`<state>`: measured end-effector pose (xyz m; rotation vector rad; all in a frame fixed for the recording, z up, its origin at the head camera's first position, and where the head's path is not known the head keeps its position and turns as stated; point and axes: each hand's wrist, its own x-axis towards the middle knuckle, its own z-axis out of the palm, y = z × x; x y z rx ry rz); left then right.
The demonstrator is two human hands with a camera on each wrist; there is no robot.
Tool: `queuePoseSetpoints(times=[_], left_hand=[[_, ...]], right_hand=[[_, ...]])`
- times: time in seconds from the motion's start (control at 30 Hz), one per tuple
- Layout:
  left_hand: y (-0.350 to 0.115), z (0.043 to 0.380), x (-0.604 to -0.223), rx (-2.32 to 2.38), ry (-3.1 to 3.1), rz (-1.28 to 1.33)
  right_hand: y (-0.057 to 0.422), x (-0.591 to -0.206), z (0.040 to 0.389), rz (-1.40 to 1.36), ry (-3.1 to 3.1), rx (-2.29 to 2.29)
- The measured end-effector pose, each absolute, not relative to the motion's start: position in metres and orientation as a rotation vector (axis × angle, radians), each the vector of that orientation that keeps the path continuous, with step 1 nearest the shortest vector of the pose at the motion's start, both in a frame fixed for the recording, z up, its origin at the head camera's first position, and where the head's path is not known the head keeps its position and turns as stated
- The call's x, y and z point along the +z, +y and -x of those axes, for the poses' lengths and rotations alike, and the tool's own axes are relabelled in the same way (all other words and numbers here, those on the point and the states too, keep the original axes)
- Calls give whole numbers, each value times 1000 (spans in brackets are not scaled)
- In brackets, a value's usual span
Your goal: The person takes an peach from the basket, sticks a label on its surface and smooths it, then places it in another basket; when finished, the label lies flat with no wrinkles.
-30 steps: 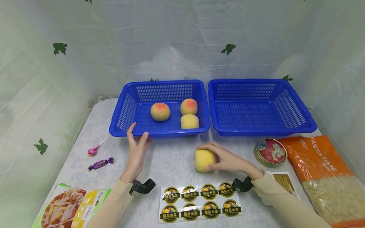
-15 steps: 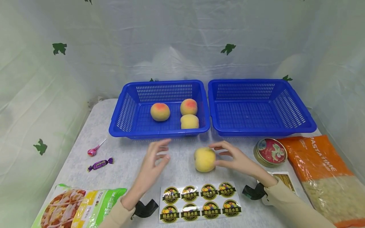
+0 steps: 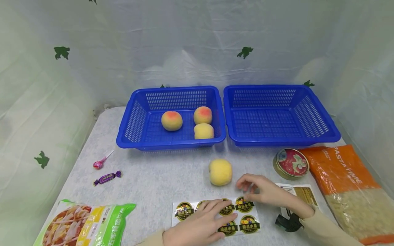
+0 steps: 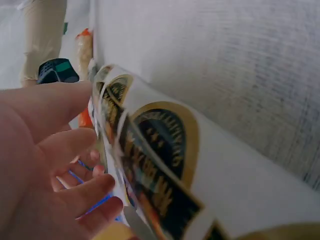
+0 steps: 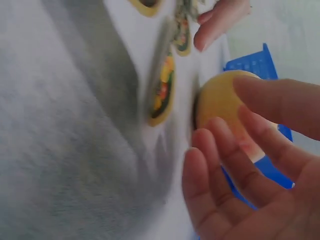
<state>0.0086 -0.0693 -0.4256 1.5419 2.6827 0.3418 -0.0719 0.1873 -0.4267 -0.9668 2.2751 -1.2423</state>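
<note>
A sheet of round black-and-gold stickers lies flat on the table near the front. Over its left and middle part my left hand spreads, fingers extended and fingertips close over the labels, hiding several of them. My right hand hovers at the sheet's upper right corner with loosely bent fingers and nothing between them. Just beyond the hands a yellow peach stands on the table, apart from both. In the right wrist view the peach shows behind the fingers, with a reddish patch low on it.
Two blue baskets stand at the back: the left basket holds 3 peaches, the right basket is bare. A round tin, a small packet and a pasta bag lie right; a lollipop, wrapped candy and food bag left.
My right hand has let go of the peach and drawn back toward the sticker sheet. My left hand has come from the left basket's front rim down onto the sheet's area.
</note>
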Motion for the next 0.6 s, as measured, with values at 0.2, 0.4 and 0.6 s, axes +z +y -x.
queuePoseSetpoints(times=[0.2,0.4,0.6], left_hand=[[-69,-11,-434,243,2690,-1535],[-69,-11,-438,188,2719,-1547],[-70,-9,-439,178,2733,-1512]], right_hand=[[187,-432,62,949,2314,-1052],[182,-434,57,1033,2391,-980],[179,-433,56,1058,2413,-1003]])
